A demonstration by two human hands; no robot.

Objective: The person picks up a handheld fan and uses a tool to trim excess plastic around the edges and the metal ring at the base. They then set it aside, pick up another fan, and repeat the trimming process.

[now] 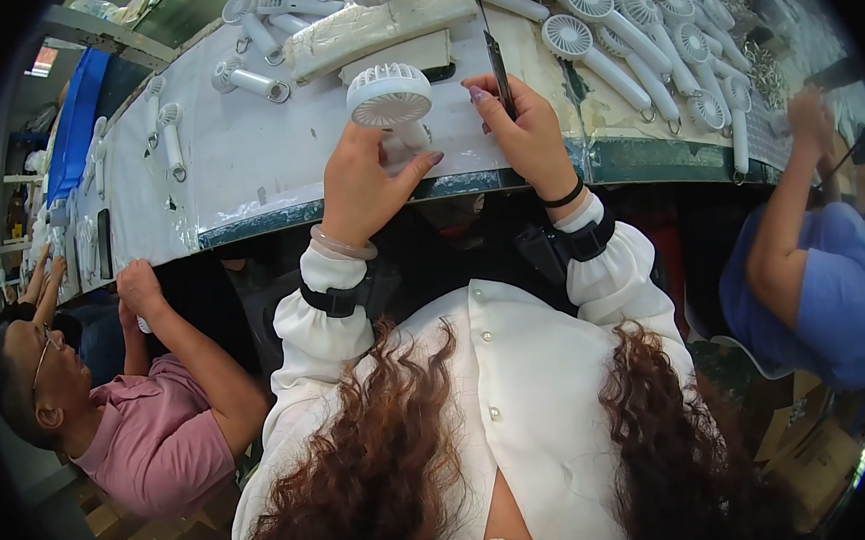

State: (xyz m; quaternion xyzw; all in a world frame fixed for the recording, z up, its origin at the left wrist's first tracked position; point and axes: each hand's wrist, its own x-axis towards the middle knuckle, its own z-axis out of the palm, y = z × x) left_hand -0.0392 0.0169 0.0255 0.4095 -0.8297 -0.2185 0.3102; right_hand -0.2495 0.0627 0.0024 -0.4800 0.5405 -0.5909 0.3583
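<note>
1. Fan (389, 94), white and round-headed, sits at the top of the left hand (362, 190); its grille faces up and its handle runs down into that hand, mostly hidden by the fingers.
2. Left hand is closed around the fan's handle, thumb stretched out to the right near the table edge.
3. Right hand (526, 133) is just right of the fan head, not touching it, and is closed on a thin dark tool (499, 75) that stands up between its fingers.
4. Both hands hover over the near edge of the white table (244, 153).
5. A long white block (380, 25) lies just beyond the fan.
6. Rows of finished fans (637, 45) lie further out to the right, a few more to the left.
7. Other people work at either side.
</note>
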